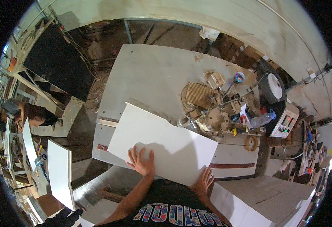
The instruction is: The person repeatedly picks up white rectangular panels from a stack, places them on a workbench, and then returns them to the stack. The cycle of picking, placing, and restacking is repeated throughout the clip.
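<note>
A large white board (162, 142) with a notch cut in its far edge lies flat on a grey workbench (151, 75). My left hand (140, 161) rests palm down on the board's near left part, fingers spread. At the board's near right edge my right hand (203, 181) presses flat, fingers apart. Neither hand grips anything.
Wooden parts, a tape roll (184, 121), a plastic bottle (262, 119) and tools clutter the bench's right side. A grey control box (285, 121) sits further right. Stacked white boards (249, 200) lie at lower right, another white panel (60, 172) at left. A person (26, 113) works far left.
</note>
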{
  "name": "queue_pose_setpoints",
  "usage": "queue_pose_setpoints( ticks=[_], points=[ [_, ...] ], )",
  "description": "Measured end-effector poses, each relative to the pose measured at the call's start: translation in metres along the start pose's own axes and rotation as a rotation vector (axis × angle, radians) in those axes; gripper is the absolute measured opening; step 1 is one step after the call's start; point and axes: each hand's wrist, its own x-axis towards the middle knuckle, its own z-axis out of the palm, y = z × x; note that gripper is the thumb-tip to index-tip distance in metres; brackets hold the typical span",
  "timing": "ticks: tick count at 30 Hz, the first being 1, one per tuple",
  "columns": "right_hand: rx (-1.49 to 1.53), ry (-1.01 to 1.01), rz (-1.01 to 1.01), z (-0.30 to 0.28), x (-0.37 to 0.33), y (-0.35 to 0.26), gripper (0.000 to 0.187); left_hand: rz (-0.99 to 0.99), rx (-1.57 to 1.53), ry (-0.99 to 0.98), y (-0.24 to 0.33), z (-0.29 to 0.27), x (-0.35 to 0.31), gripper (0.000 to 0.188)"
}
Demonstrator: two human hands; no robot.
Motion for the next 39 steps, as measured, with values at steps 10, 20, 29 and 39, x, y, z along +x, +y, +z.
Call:
queue_pose_setpoints(
  ticks=[10,20,29,39],
  points=[
    [0.076,-0.014,-0.090,-0.010,0.012,-0.053,0.149,0.031,0.000,0.057,-0.033,-0.014,0.044,0.050],
    [-0.012,0.029,-0.275,0.026,0.040,-0.085,0.126,-0.008,-0.008,0.065,-0.065,-0.028,0.090,0.051],
    [0.179,0.056,-0.364,-0.002,0.043,-0.141,0.125,-0.004,0.047,0.076,-0.104,-0.052,0.138,0.058],
    [0.134,0.090,-0.570,-0.008,0.054,-0.182,0.149,-0.069,0.098,0.042,-0.188,-0.090,0.263,0.103]
  ],
)
